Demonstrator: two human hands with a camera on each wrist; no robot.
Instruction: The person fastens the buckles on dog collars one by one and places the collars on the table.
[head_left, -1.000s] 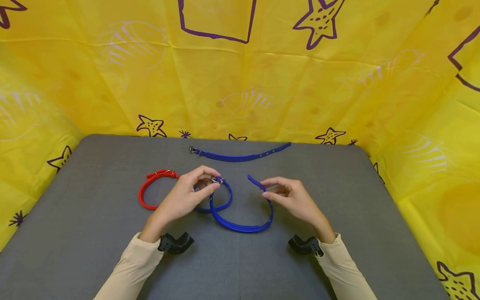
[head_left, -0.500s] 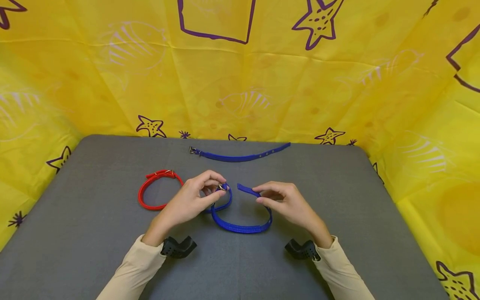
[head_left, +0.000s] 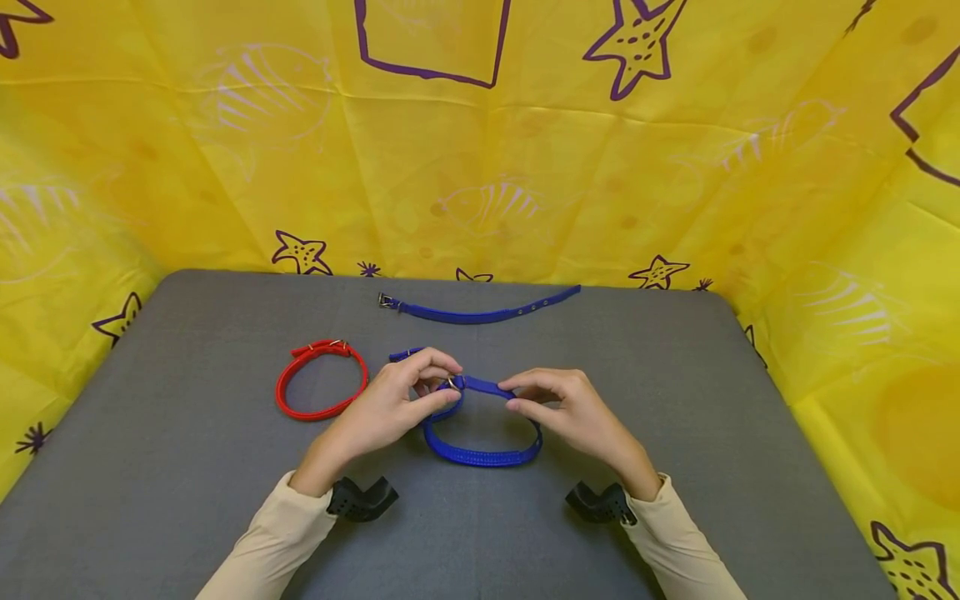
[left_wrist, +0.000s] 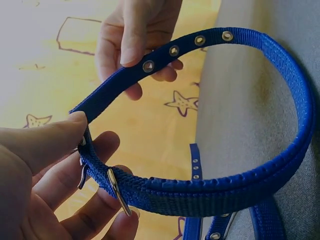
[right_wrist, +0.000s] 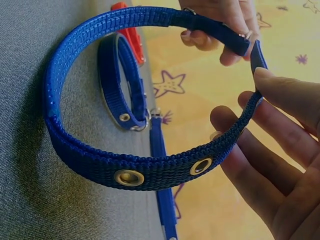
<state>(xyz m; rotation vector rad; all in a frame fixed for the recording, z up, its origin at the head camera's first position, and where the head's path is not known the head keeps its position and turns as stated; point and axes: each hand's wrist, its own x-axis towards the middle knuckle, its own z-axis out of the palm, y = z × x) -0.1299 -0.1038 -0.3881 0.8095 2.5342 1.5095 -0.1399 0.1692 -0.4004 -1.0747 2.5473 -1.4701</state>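
A blue dog collar (head_left: 483, 457) with metal eyelets is bent into a loop between both hands, its padded middle hanging low over the table. My left hand (head_left: 390, 410) pinches the buckle end, where a metal D-ring (left_wrist: 119, 192) hangs from the band. Thumb and fingers of my right hand (head_left: 581, 408) pinch the strap near its free end. In the left wrist view the strap's tip is right at the left thumb and buckle. A second blue collar (head_left: 405, 355), closed in a ring, lies behind the left hand and is partly hidden by it.
A red collar (head_left: 282, 390), fastened in a ring, lies left of the left hand. Farther back a third blue collar (head_left: 472, 317) lies stretched out, buckle to the left. The grey table (head_left: 187, 483) meets yellow patterned cloth (head_left: 480, 142) at its back and sides.
My right hand has brought the strap's free end leftward to the buckle. The left hand has moved slightly right and nearer, uncovering more of the red collar and the second blue one.
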